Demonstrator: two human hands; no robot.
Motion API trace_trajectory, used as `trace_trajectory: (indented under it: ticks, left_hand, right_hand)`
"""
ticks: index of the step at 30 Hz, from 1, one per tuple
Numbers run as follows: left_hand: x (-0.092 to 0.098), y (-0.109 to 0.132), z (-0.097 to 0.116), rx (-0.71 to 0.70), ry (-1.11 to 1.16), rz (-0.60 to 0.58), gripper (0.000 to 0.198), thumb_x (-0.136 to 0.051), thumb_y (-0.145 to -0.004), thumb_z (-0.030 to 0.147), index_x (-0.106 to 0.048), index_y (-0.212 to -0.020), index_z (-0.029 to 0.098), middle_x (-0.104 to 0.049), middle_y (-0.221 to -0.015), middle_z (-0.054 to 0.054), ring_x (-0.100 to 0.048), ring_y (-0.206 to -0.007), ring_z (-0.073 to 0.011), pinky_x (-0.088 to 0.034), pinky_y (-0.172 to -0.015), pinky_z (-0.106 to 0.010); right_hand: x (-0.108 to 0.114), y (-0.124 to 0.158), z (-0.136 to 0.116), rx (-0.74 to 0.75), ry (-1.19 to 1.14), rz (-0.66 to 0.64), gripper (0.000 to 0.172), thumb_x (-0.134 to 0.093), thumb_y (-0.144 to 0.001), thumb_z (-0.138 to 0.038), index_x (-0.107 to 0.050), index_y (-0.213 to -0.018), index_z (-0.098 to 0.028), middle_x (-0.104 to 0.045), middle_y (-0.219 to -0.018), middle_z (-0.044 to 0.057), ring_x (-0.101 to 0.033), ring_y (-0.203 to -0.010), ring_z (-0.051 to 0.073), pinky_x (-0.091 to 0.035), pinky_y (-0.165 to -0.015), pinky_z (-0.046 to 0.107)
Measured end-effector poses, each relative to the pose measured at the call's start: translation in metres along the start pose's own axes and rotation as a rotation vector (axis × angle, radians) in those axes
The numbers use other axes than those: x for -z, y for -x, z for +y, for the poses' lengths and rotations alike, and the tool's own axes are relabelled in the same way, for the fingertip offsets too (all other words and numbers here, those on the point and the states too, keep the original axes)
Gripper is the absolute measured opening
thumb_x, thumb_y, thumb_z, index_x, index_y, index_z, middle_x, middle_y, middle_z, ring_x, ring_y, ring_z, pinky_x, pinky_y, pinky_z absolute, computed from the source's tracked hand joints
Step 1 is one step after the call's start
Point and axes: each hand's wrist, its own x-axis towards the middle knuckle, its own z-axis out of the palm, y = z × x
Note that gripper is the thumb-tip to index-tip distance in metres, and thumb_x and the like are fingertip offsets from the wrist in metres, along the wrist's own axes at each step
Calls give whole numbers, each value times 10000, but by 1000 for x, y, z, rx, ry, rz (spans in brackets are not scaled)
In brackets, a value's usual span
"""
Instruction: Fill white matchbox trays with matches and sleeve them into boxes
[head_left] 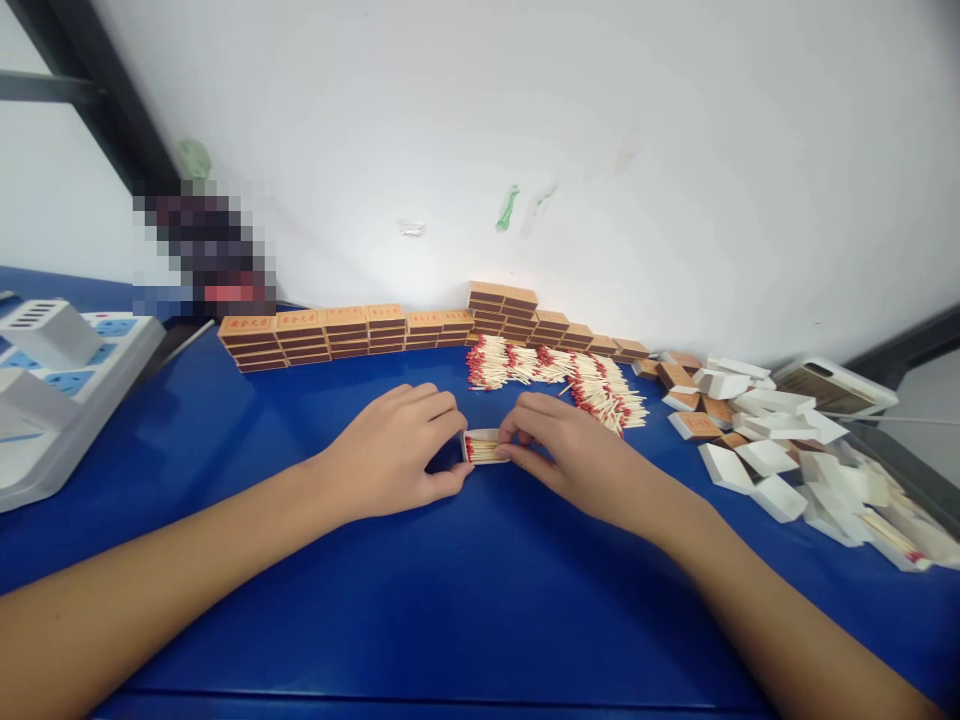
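A small white matchbox tray (491, 434) lies on the blue table, filled with red-headed matches (484, 447) whose heads point left. My left hand (405, 440) grips the tray's left end between thumb and fingers. At the opposite end, my right hand (559, 445) has its thumb and fingertips pinched together on the matches, hiding that end of the tray. Just beyond both hands spreads a pile of loose matches (607, 390), with red heads and pale sticks.
Closed matchboxes (300, 340) stand stacked in a row along the white wall (450, 120). To the right lie white trays (776, 425) and orange sleeves (696, 426) in a heap, with a phone (832, 387) behind. A white power strip (82, 400) sits at left on the blue table (480, 600).
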Motion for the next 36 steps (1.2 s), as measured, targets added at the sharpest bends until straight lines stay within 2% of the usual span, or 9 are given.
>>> trace_trajectory:
  ticks: [2,5,9,12,17,22,25,30,36]
  left_hand:
    - [-1,0,0,-1,0,4,249,-627,-990,396,-710,-1021,163,-700,-974,-59,-648,-929,-237,-483,-817,-395]
    - [-1,0,-1,2,8,-1,260,-632,-992,404,-717,-1036,162,-695,-974,-56,-644,-923,-234,-491,-826,-394]
    - [-2,1,0,-14,33,-8,245,-643,-987,393,-719,-1041,166,-695,-975,-58,-640,-915,-229,-498,-847,-387]
    - [-2,1,0,-28,55,-17,225,-654,-982,384,-720,-1032,175,-698,-986,-59,-640,-923,-229,-499,-859,-382]
    - [-1,1,0,-29,48,-21,225,-655,-981,379,-722,-1018,167,-695,-988,-62,-637,-926,-234,-506,-856,-390]
    - [-2,1,0,-32,38,-15,237,-642,-986,383,-722,-1022,162,-694,-995,-70,-635,-935,-236,-510,-868,-393]
    - [-2,1,0,-32,39,-17,235,-638,-986,382,-720,-1022,165,-692,-991,-68,-630,-926,-234,-510,-855,-392]
    - [-1,1,0,-34,40,-10,226,-638,-986,383,-714,-1018,172,-695,-994,-70,-634,-936,-233,-508,-863,-386]
    - [-2,2,0,-37,43,-12,228,-643,-984,380,-718,-1024,169,-696,-1001,-71,-640,-941,-236,-507,-863,-393]
  right_hand:
    - [-1,-1,4,-7,-17,37,64,-598,-1047,-219,-636,-995,-219,-649,-977,48,-622,-884,198,-480,-757,322]
    - [-2,-5,21,-54,-10,166,89,-607,-1039,-236,-655,-966,-218,-643,-911,44,-605,-826,200,-471,-735,334]
    - [-7,-15,47,-43,56,287,56,-626,-1019,-214,-678,-1039,-212,-654,-938,70,-615,-897,243,-495,-808,383]
    - [-15,-25,55,14,85,260,139,-607,-1035,-233,-697,-1140,-227,-655,-998,92,-610,-974,274,-507,-874,428]
    - [-30,-38,49,68,90,238,273,-525,-1059,-205,-710,-1258,-234,-635,-1043,124,-601,-1016,295,-523,-911,472]
    - [-32,-38,48,54,83,250,144,-564,-1052,-219,-700,-1101,-217,-640,-1050,120,-604,-1021,292,-521,-904,461]
    - [-31,-37,47,15,74,273,84,-605,-1028,-209,-671,-1080,-215,-641,-1023,107,-605,-999,287,-514,-870,442]
    - [-33,-38,43,-7,80,295,61,-610,-1021,-217,-662,-1048,-202,-649,-1003,109,-600,-971,282,-502,-846,429]
    - [-35,-39,46,-11,81,327,108,-638,-1011,-288,-669,-1081,-212,-648,-969,101,-598,-952,284,-499,-833,428]
